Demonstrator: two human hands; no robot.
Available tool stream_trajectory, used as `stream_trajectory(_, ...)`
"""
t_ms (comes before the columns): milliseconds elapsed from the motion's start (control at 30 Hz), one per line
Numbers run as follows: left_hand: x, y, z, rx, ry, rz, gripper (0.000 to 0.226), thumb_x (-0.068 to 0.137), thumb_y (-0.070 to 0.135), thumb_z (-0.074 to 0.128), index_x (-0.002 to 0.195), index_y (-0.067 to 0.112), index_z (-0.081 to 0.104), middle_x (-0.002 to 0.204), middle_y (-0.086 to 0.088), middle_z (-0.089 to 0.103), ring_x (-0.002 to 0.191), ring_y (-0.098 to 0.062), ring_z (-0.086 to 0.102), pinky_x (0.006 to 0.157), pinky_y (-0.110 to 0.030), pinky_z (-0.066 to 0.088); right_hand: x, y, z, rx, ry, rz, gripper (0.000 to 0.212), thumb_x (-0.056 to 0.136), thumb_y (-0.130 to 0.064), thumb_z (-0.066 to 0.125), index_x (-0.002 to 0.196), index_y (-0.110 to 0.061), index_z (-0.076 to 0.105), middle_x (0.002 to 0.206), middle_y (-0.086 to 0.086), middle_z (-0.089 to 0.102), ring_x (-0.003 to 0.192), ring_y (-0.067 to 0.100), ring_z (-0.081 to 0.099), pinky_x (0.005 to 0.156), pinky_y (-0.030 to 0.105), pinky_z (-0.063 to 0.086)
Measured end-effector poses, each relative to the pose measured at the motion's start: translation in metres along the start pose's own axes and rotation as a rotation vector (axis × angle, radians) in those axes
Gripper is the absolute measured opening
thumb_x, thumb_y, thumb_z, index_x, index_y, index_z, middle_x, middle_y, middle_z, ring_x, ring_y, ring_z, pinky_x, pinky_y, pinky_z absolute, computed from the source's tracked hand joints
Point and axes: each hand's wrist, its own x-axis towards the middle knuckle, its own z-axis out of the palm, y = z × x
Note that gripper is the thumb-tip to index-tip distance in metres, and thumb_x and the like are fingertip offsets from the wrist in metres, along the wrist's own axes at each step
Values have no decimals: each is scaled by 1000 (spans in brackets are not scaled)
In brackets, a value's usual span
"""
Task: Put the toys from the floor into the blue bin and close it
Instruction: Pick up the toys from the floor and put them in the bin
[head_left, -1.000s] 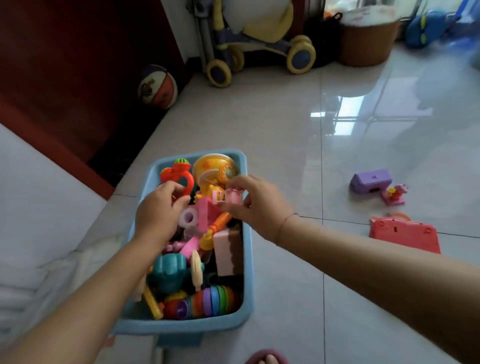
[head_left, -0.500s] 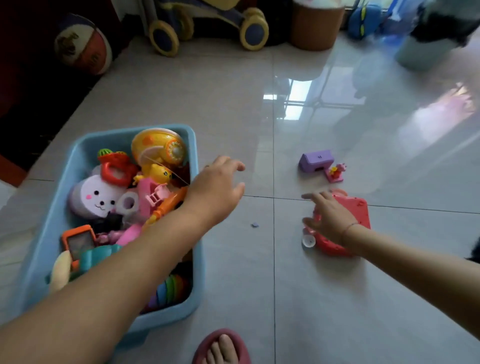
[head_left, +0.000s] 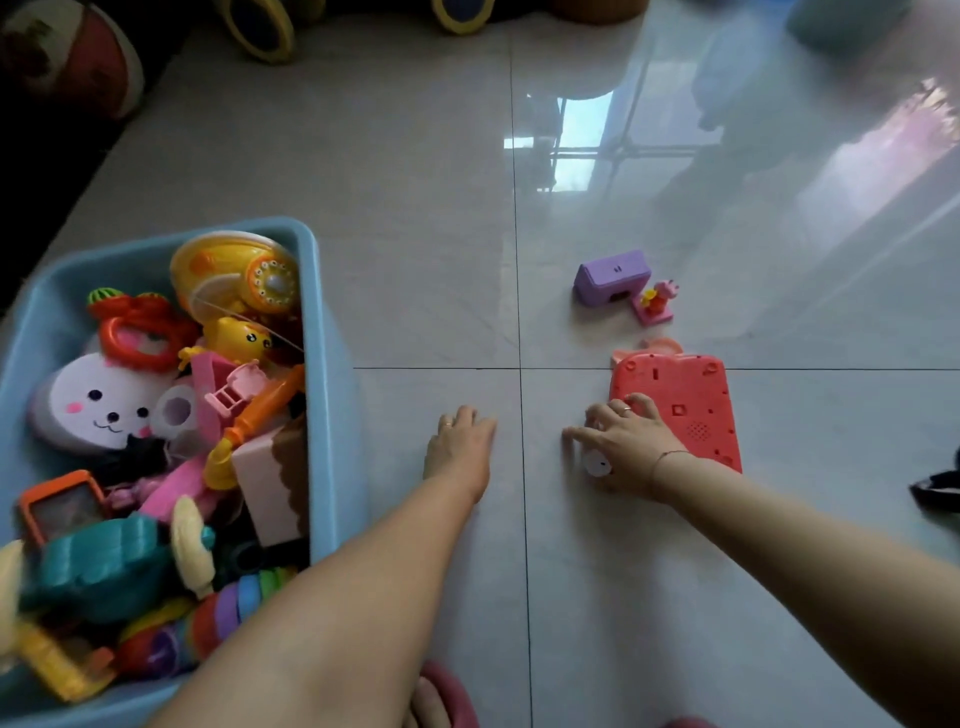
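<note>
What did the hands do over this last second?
Both hands left the bin. The right hand let go of a small pink toy there and swung out to the red toy on the floor, fingers now on its near corner. The left hand came down onto the tiles, empty. The purple block and the bin's lid-less state stayed unchanged.
</note>
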Motion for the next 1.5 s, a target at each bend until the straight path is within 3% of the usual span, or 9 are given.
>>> stream_trajectory(167, -3, 2, 11, -24, 84, 29, 23, 88, -2, 47, 106, 11, 51, 115, -7, 46, 101, -29, 48, 67, -35, 39, -3, -5, 10, 112, 63, -45, 38, 89, -24, 47, 126, -30, 46, 125, 5, 44, 96, 29, 54, 98, 32, 24)
stream_trajectory(333, -9, 9, 16, -40, 79, -10, 21, 88, -4, 46, 103, 6, 56, 112, -12, 51, 98, -32, 53, 76, -37, 43, -10, -14, 26, 268, 82, 3, 25, 95, -25, 42, 117, -23, 53, 116, 2, 48, 98, 31, 48, 91, 30, 33)
stream_trajectory(600, -28, 27, 0, -268, -19, -196, 26, 87, 3, 50, 105, 6, 68, 113, -14, 66, 104, -32, 62, 86, -31, 48, -27, -46, -3, 856, 283, 247, 24, 79, -20, 66, 101, -18, 58, 98, 2, 59, 87, 21, 58, 74, 27, 46)
stream_trajectory(767, -74, 36, -101, -790, 422, -69, 11, 83, 11, 65, 91, 12, 72, 90, -6, 72, 85, -19, 67, 79, -29, 54, -25, -90, -103, 1172, 609, 246, 20, 79, -21, 70, 95, -19, 59, 85, -3, 64, 74, 11, 60, 67, 17, 45)
stream_trajectory(933, -141, -59, -195, -950, 887, -264, 11, 87, 19, 64, 95, 25, 68, 83, 6, 70, 76, -6, 68, 67, -19, 54, -22, -153, -215, 1262, 639, -37, 26, 80, -25, 69, 103, -20, 58, 94, -6, 62, 75, 3, 57, 67, 8, 46)
stream_trajectory(1033, -165, -136, -201, -878, 925, -459, 9, 82, 28, 64, 88, 33, 68, 87, -3, 70, 83, -21, 69, 75, -40, 57, -16, -192, -245, 1175, 549, -234, 41, 79, -28, 70, 116, -18, 55, 113, 3, 59, 95, 18, 60, 83, 35, 54)
stream_trajectory(1133, -167, -184, -173, -709, 731, -558, 31, 69, 39, 60, 100, 43, 63, 102, -5, 59, 96, -34, 63, 76, -62, 53, -12, -204, -234, 1099, 370, -344, 64, 78, -30, 72, 134, -21, 41, 136, 4, 40, 107, 24, 57, 92, 37, 51)
stream_trajectory(1233, -168, -142, -173, -621, 695, -491, 40, 75, 34, 61, 115, 33, 55, 119, -11, 55, 100, -37, 58, 80, -58, 52, -14, -165, -189, 1021, 403, -200, 57, 82, -26, 68, 132, -20, 43, 136, 3, 38, 105, 19, 58, 91, 30, 49)
stream_trajectory(1500, -89, 18, -159, -596, 496, 30, 35, 88, 16, 60, 122, 19, 57, 128, -3, 48, 119, -20, 48, 95, -25, 34, -22, 53, -71, 915, 463, 678, 56, 79, -33, 69, 128, -16, 48, 131, 13, 44, 121, 30, 47, 102, 36, 34)
